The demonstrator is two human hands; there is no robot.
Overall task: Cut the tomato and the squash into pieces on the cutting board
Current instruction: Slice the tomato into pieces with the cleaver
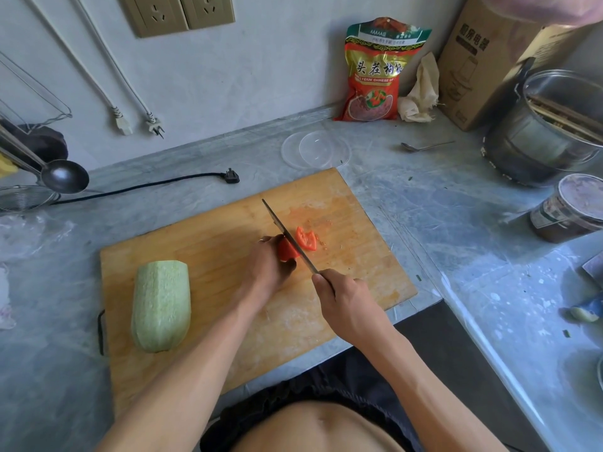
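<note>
A wooden cutting board (202, 243) lies on the grey counter. My left hand (269, 262) grips the red tomato piece (287, 251) near the board's middle. My right hand (342, 295) holds the handle of a knife (287, 236), whose blade stands edge-down against the right side of that piece. One cut tomato slice (306, 238) lies flat just right of the blade. A peeled pale-green squash (161, 305) lies whole on the board's left part, away from both hands.
A clear plastic lid (316, 150) lies behind the board. A red snack bag (375, 70), a cardboard box (483, 60), a metal pot (551, 128) and a jar (571, 207) stand at the right. A spoon (424, 146), a black plug (230, 176) and a ladle (63, 176) lie nearby.
</note>
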